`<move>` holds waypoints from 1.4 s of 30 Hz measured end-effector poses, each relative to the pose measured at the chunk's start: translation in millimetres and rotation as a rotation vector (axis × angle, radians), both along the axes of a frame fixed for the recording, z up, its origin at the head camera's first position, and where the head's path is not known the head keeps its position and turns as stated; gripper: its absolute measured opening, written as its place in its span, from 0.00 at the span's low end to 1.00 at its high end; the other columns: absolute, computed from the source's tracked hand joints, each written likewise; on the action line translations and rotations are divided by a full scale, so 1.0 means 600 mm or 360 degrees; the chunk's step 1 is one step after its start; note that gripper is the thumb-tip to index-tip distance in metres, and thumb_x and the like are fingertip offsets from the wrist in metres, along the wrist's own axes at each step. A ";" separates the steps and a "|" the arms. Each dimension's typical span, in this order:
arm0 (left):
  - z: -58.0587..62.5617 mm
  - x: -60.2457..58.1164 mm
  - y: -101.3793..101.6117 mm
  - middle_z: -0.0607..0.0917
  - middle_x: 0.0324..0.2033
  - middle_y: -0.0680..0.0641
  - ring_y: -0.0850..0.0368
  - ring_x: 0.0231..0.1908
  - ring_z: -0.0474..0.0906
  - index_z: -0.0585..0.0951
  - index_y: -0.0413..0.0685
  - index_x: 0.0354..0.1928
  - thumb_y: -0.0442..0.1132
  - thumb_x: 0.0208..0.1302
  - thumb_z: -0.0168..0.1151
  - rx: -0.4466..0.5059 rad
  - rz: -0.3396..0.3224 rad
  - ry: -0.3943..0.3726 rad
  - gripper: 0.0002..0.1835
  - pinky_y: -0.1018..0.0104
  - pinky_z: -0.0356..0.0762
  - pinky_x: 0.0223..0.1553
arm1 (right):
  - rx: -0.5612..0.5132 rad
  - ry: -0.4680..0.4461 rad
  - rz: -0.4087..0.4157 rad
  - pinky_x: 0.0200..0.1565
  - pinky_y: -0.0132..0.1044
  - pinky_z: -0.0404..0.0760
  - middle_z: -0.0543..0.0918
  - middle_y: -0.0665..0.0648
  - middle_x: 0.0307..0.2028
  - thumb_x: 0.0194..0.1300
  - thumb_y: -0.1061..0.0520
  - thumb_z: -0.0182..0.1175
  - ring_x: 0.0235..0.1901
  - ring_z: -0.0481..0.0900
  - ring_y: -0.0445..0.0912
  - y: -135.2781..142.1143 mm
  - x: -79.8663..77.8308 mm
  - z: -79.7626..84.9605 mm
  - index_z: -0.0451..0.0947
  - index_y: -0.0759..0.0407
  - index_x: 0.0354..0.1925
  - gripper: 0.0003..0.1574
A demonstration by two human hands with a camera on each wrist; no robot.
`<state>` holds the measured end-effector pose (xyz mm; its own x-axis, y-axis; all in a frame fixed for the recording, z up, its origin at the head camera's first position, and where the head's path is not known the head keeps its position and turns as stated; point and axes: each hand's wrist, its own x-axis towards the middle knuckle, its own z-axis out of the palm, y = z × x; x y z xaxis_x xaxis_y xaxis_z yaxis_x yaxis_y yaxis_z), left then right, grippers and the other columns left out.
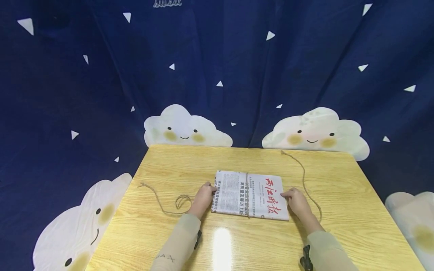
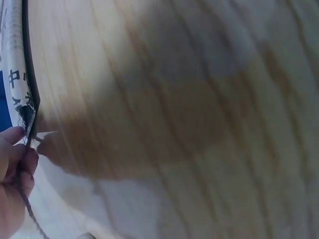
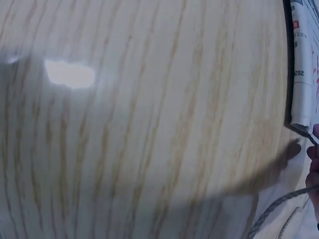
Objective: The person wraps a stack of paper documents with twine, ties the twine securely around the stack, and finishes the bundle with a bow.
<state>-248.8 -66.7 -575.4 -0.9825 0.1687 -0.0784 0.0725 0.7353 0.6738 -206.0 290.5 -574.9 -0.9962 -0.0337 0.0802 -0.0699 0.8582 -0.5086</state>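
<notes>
A folded newspaper (image 1: pixel 230 195) lies flat on the wooden table, with a strand of brown twine (image 1: pixel 248 215) running across its middle. At its left edge my left hand (image 1: pixel 202 199) pinches the twine between thumb and fingers; in the left wrist view the twine (image 2: pixel 31 211) trails down past the hand (image 2: pixel 12 174). My right hand (image 1: pixel 298 203) pinches the twine at the newspaper's right edge. In the right wrist view a length of twine (image 3: pixel 271 206) leaves that hand, which is mostly cut off by the frame. How the twine runs underneath the newspaper is hidden.
Loose twine with a loop (image 1: pixel 183 201) lies on the table left of the newspaper. Another tail (image 1: pixel 304 177) curves toward the back edge on the right. Behind the wooden table (image 1: pixel 257 244) hangs a dark blue curtain (image 1: pixel 217 45) with clouds and white triangles.
</notes>
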 end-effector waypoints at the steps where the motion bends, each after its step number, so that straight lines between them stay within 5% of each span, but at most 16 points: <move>1: -0.001 0.001 0.000 0.78 0.35 0.42 0.49 0.37 0.76 0.81 0.37 0.42 0.30 0.59 0.54 -0.0100 -0.0046 0.0084 0.11 0.60 0.78 0.40 | -0.0003 -0.0009 0.0002 0.43 0.53 0.77 0.78 0.63 0.35 0.56 0.74 0.53 0.38 0.77 0.60 0.000 0.000 0.000 0.82 0.65 0.37 0.15; 3: 0.000 0.002 0.000 0.78 0.40 0.39 0.46 0.41 0.77 0.83 0.39 0.43 0.28 0.56 0.57 -0.0285 -0.0123 0.0247 0.12 0.58 0.78 0.44 | -0.0017 -0.0022 -0.0002 0.42 0.52 0.78 0.77 0.63 0.34 0.56 0.74 0.53 0.37 0.77 0.60 0.000 0.001 0.001 0.82 0.66 0.38 0.14; 6: 0.000 0.002 0.001 0.78 0.44 0.35 0.44 0.43 0.77 0.83 0.40 0.42 0.33 0.57 0.60 -0.0302 -0.0138 0.0287 0.11 0.55 0.76 0.47 | -0.0033 -0.0046 -0.0006 0.40 0.50 0.78 0.76 0.63 0.33 0.56 0.73 0.52 0.35 0.76 0.57 -0.002 0.002 0.002 0.81 0.68 0.39 0.14; 12: 0.001 0.000 0.003 0.79 0.46 0.34 0.39 0.50 0.74 0.84 0.41 0.38 0.36 0.56 0.63 -0.0318 -0.0129 0.0326 0.09 0.52 0.72 0.53 | -0.0033 -0.0026 0.0005 0.35 0.47 0.78 0.75 0.62 0.31 0.57 0.70 0.52 0.31 0.75 0.53 -0.007 0.004 0.003 0.80 0.70 0.38 0.12; 18: 0.001 -0.002 0.006 0.78 0.49 0.34 0.39 0.53 0.72 0.85 0.43 0.36 0.36 0.55 0.64 -0.0363 -0.0086 0.0307 0.07 0.52 0.71 0.54 | 0.0066 -0.0109 0.0002 0.30 0.41 0.74 0.76 0.57 0.30 0.57 0.56 0.61 0.29 0.72 0.47 -0.005 0.004 0.006 0.81 0.65 0.39 0.15; 25: 0.002 -0.004 0.012 0.78 0.47 0.36 0.42 0.48 0.75 0.86 0.44 0.34 0.36 0.54 0.65 -0.0423 -0.0022 0.0293 0.06 0.54 0.74 0.52 | 0.0200 -0.0136 0.0038 0.35 0.48 0.77 0.81 0.61 0.38 0.54 0.49 0.65 0.36 0.78 0.54 0.003 0.003 0.009 0.81 0.59 0.42 0.19; 29: 0.005 -0.001 0.013 0.79 0.42 0.40 0.46 0.42 0.77 0.86 0.45 0.32 0.36 0.53 0.66 -0.0446 -0.0004 0.0316 0.05 0.57 0.77 0.45 | 0.0252 -0.0161 0.0042 0.28 0.43 0.76 0.81 0.59 0.36 0.53 0.48 0.65 0.32 0.78 0.51 0.002 0.001 0.010 0.81 0.57 0.43 0.21; 37: 0.009 0.002 0.004 0.78 0.48 0.34 0.40 0.50 0.73 0.85 0.44 0.35 0.37 0.53 0.66 -0.0360 -0.0054 0.0318 0.07 0.52 0.72 0.53 | 0.0283 -0.0200 0.0009 0.25 0.41 0.74 0.81 0.59 0.38 0.53 0.47 0.66 0.30 0.77 0.48 0.001 0.001 0.010 0.81 0.55 0.45 0.22; 42: 0.010 0.000 -0.015 0.81 0.33 0.41 0.49 0.36 0.78 0.82 0.36 0.36 0.32 0.56 0.62 -0.0203 -0.0105 0.0271 0.07 0.61 0.79 0.38 | 0.0271 -0.0224 -0.0007 0.21 0.37 0.70 0.78 0.53 0.30 0.53 0.46 0.65 0.25 0.71 0.45 0.001 0.001 0.007 0.81 0.54 0.47 0.23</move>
